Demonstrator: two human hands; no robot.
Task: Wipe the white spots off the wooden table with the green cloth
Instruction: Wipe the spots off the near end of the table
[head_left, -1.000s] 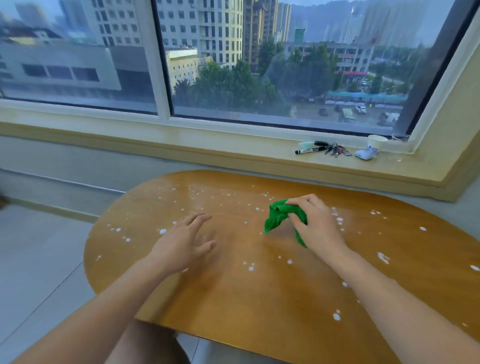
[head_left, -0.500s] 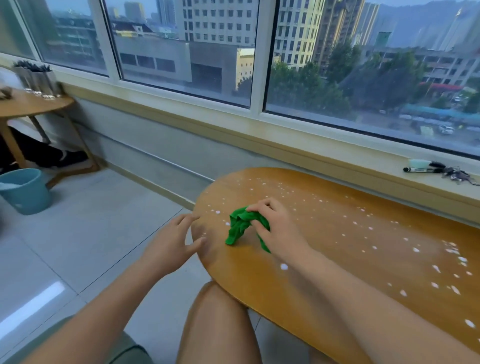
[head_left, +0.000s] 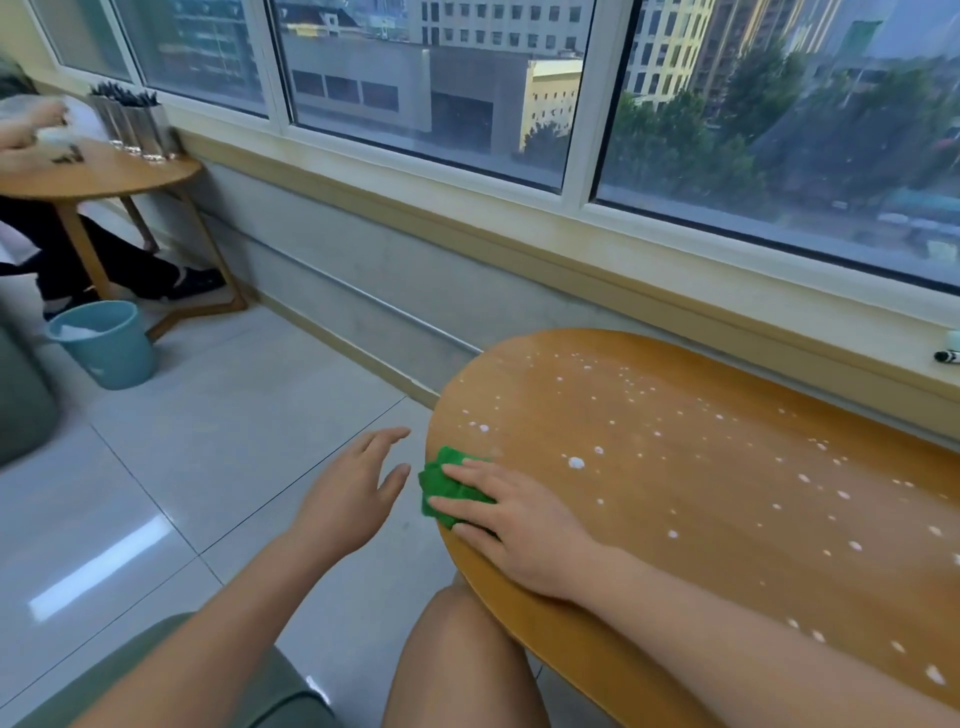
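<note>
The oval wooden table (head_left: 727, 519) fills the right half of the view, dotted with white spots (head_left: 575, 462) across its top. The green cloth (head_left: 441, 480) lies bunched at the table's left end, right at the rim. My right hand (head_left: 511, 519) presses flat on the cloth with fingers spread, covering its right part. My left hand (head_left: 353, 493) hovers open just off the table's left edge, above the floor, holding nothing.
A second wooden table (head_left: 98, 174) with metal cups stands at far left, where another person's hand and legs show. A blue bucket (head_left: 101, 343) sits on the tiled floor. A marker (head_left: 945, 356) lies on the window sill. My knee (head_left: 462, 649) is below the table edge.
My right hand has dragged the cloth leftward to the table's left rim and flattened onto it. My left hand has left the tabletop and now hovers beside the edge. The view swung left.
</note>
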